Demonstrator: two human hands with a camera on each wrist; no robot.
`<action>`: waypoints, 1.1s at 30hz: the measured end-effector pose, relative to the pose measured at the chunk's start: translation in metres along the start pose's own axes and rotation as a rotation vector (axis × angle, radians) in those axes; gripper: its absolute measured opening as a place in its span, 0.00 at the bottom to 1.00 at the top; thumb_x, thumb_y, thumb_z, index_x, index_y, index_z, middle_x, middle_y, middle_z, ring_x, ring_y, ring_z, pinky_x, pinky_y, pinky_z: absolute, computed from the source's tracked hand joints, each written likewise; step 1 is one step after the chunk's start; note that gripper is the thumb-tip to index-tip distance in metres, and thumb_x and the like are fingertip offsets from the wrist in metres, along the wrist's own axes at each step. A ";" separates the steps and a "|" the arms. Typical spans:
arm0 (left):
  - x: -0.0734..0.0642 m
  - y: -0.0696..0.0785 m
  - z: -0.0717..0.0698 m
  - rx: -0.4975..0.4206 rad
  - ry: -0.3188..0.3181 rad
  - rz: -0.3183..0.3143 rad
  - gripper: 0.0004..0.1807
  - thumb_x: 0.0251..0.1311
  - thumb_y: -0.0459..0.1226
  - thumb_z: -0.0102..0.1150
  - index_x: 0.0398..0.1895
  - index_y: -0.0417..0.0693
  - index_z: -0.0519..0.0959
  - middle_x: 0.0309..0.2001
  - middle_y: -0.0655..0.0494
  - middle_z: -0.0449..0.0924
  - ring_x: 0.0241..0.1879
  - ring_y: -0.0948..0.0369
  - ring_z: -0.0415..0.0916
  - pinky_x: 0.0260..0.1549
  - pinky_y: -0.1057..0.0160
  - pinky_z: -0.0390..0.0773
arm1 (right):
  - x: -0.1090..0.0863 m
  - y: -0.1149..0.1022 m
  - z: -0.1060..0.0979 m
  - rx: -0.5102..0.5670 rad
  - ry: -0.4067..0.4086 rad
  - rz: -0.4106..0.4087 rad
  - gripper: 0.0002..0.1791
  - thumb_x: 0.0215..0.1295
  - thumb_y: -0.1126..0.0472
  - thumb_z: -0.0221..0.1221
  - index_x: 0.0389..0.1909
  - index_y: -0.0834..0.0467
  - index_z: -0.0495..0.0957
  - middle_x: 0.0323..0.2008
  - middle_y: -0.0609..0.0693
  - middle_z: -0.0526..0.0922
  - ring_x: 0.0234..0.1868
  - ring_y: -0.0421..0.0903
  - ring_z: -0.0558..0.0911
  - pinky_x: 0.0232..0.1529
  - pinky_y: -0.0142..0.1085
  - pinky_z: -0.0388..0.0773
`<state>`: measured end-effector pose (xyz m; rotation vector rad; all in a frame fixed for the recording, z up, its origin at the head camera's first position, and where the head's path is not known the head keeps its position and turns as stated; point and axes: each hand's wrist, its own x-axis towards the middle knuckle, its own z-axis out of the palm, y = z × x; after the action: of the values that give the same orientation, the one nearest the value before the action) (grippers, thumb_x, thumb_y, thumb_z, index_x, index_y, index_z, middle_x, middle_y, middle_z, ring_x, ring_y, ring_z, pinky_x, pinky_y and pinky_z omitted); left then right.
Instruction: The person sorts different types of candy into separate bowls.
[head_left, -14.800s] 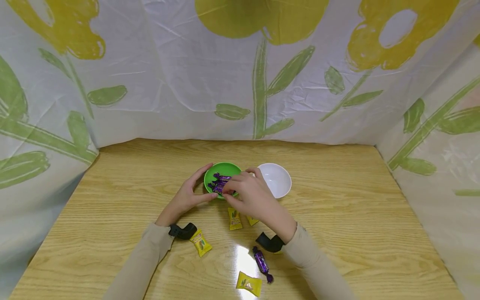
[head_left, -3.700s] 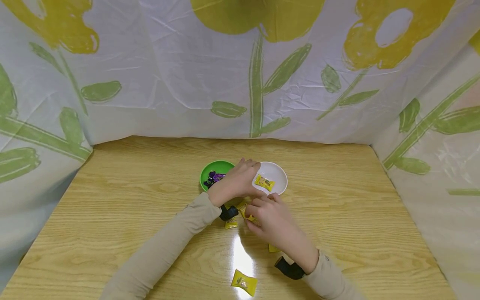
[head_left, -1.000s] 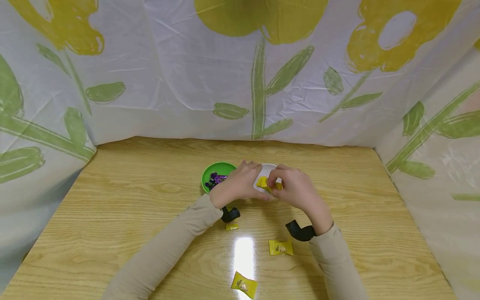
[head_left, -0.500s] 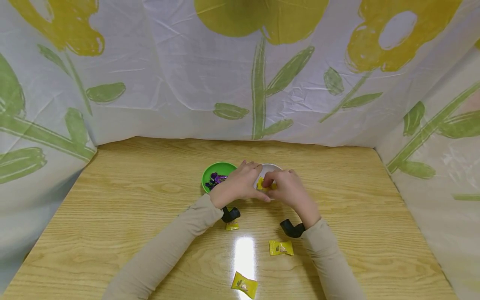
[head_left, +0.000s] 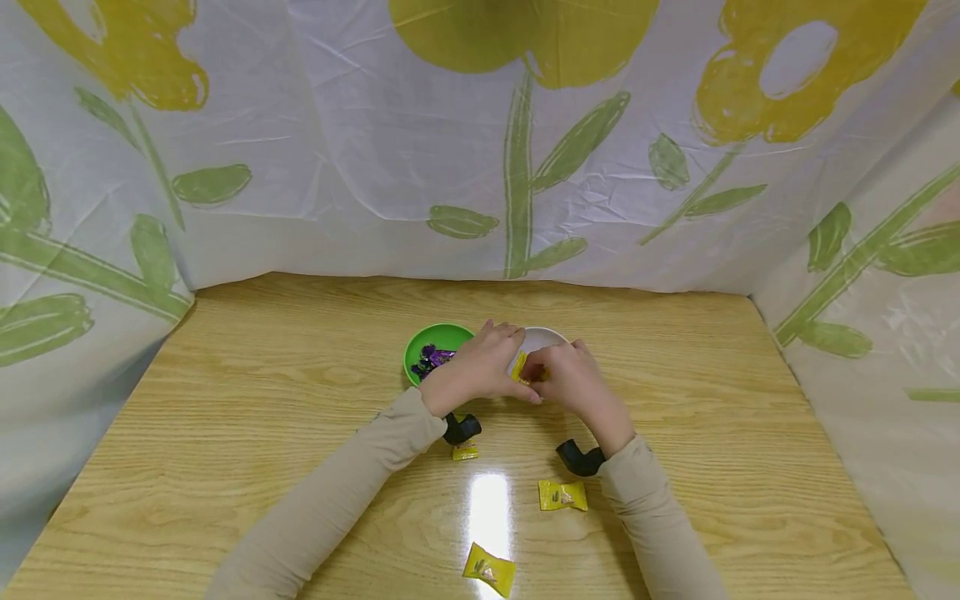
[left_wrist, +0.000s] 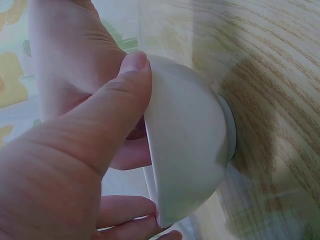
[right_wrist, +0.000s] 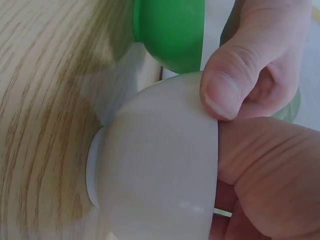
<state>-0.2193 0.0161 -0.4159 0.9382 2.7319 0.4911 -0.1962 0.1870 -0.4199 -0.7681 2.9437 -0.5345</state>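
My left hand holds the rim of a white bowl, its thumb on the near side, as the left wrist view shows. My right hand reaches over that rim with its fingers bent down inside the bowl, at the yellow-wrapped candies. Its fingertips are hidden, so I cannot tell whether they pinch a candy. Against the white bowl's left side, partly behind my left hand, is a green bowl with several purple-wrapped candies.
Two yellow candies lie nearer me on the wooden table: one below my right wrist, another by the front edge. A third yellow candy is partly covered by the black wrist mount. Flowered cloth walls the back and sides.
Earlier, my hands were at the green bowl. Both are now at the white bowl, and my right hand has brought another yellow candy from the table into it. Lately my right hand shifts slightly left.
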 end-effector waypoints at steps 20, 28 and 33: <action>0.000 0.001 0.002 -0.012 -0.009 -0.003 0.59 0.46 0.66 0.69 0.72 0.35 0.63 0.71 0.40 0.63 0.73 0.43 0.55 0.73 0.45 0.48 | -0.011 -0.012 -0.012 0.057 0.164 -0.019 0.03 0.59 0.63 0.69 0.27 0.54 0.86 0.22 0.41 0.81 0.22 0.38 0.73 0.44 0.50 0.68; 0.001 -0.002 0.000 0.015 -0.003 0.004 0.57 0.50 0.66 0.67 0.73 0.35 0.62 0.71 0.40 0.63 0.73 0.44 0.55 0.73 0.47 0.48 | -0.024 -0.034 -0.030 0.037 0.262 -0.090 0.08 0.61 0.62 0.68 0.23 0.51 0.84 0.16 0.37 0.75 0.18 0.36 0.68 0.41 0.45 0.66; 0.002 -0.001 0.001 0.055 0.000 0.003 0.49 0.56 0.58 0.67 0.72 0.35 0.64 0.71 0.42 0.65 0.73 0.45 0.57 0.73 0.48 0.49 | -0.036 -0.049 -0.034 0.020 0.259 -0.137 0.09 0.61 0.61 0.68 0.23 0.50 0.82 0.17 0.36 0.74 0.21 0.37 0.72 0.45 0.46 0.67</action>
<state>-0.2213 0.0172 -0.4170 0.9553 2.7576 0.4177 -0.1470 0.1748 -0.3724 -0.9723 3.1278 -0.7228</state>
